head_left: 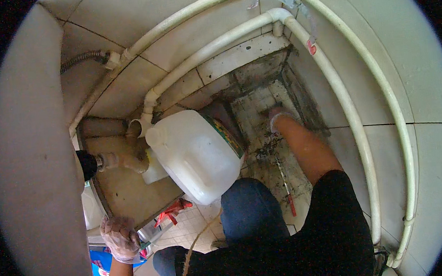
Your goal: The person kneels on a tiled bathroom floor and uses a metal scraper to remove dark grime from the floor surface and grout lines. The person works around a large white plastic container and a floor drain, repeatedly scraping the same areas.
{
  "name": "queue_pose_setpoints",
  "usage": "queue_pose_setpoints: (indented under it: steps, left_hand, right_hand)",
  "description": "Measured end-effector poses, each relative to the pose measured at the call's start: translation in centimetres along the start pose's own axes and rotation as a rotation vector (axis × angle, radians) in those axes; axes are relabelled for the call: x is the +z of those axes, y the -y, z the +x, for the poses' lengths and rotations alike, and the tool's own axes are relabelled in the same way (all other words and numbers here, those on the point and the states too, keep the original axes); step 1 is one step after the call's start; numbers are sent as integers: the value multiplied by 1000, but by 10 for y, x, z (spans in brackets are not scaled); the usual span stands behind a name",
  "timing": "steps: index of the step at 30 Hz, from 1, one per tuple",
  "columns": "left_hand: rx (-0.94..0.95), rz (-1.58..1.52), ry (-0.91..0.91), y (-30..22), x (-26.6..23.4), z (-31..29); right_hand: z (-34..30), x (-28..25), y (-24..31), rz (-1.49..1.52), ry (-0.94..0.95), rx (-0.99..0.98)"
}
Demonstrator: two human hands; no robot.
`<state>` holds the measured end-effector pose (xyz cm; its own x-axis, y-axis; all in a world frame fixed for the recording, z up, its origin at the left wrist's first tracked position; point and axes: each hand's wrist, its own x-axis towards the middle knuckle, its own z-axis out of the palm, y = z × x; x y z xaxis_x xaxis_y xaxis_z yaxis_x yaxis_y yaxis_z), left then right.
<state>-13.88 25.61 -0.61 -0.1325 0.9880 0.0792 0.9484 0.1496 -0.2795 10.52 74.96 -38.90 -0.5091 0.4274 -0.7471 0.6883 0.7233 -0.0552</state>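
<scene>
My left hand (119,238), in a clear plastic glove, is closed beside the front corner of the brown shelf board (127,196). What its curled fingers hold, if anything, does not show. My right hand (279,114) reaches down to the grimy tiled floor (264,96) in the corner, with clear plastic round its wrist. Its fingers are dark and hard to make out. Near it lies dark loose dirt (267,151), and a thin stick with a red end (288,195) lies below that. A large white plastic jug (196,152) stands tilted between my arms.
Cream pipes (350,111) run along the tiled walls and bend round the corner. An open pipe end (136,127) and a drain fitting (117,161) are left of the jug. A red object (174,211) and a blue package (101,261) sit low at left. My knee (252,210) is near the jug.
</scene>
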Motion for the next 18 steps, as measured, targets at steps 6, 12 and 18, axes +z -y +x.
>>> queue_pose_setpoints:
  steps: [6,12,18]
  left_hand:
    - [-19,-60,137,2,16,8]
    - [41,-54,19,-13,33,19]
    - [25,-8,-17,-16,37,28]
  right_hand:
    - [56,-7,-15,312,-231,181]
    - [91,28,-16,321,-215,221]
    - [128,36,-36,453,-214,258]
